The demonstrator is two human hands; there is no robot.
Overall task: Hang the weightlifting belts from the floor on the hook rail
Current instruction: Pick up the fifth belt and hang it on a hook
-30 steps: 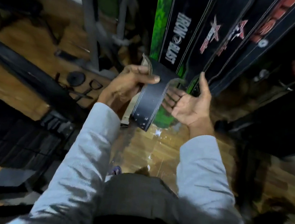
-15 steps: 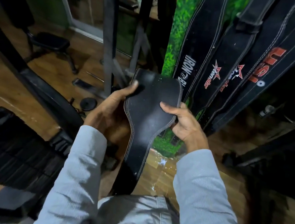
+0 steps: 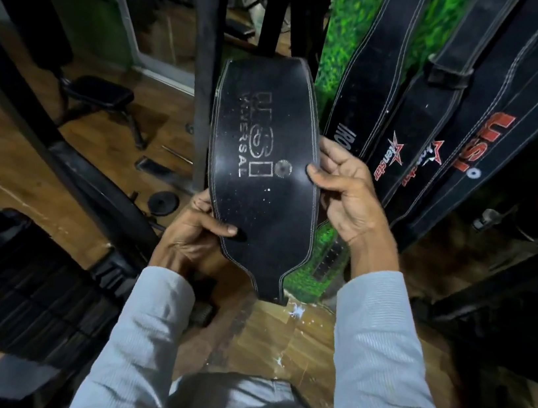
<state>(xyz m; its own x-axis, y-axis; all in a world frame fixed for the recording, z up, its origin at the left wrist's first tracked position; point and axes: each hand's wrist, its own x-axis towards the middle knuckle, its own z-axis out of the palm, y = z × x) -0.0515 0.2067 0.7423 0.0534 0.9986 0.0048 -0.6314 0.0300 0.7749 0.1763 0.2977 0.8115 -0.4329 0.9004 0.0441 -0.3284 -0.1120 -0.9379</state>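
I hold a black leather weightlifting belt (image 3: 261, 175) upright in front of me, its wide back panel stamped "USI UNIVERSAL" facing me. My left hand (image 3: 193, 238) grips its lower left edge, thumb on the front. My right hand (image 3: 348, 194) pinches the right edge, thumb on the face. Several black belts (image 3: 421, 121) hang side by side to the right against a green wall panel (image 3: 341, 23). The hook rail is out of view above.
A black metal post (image 3: 203, 73) stands just left of the held belt. A small black bench (image 3: 102, 97) and a weight plate (image 3: 163, 203) sit on the wooden floor at left. Dark machine frames lie lower left and right.
The belt has been lifted higher and turned, so its wide stamped panel now faces me. My right hand moved from the lower edge up the right side; the camera tilted up.
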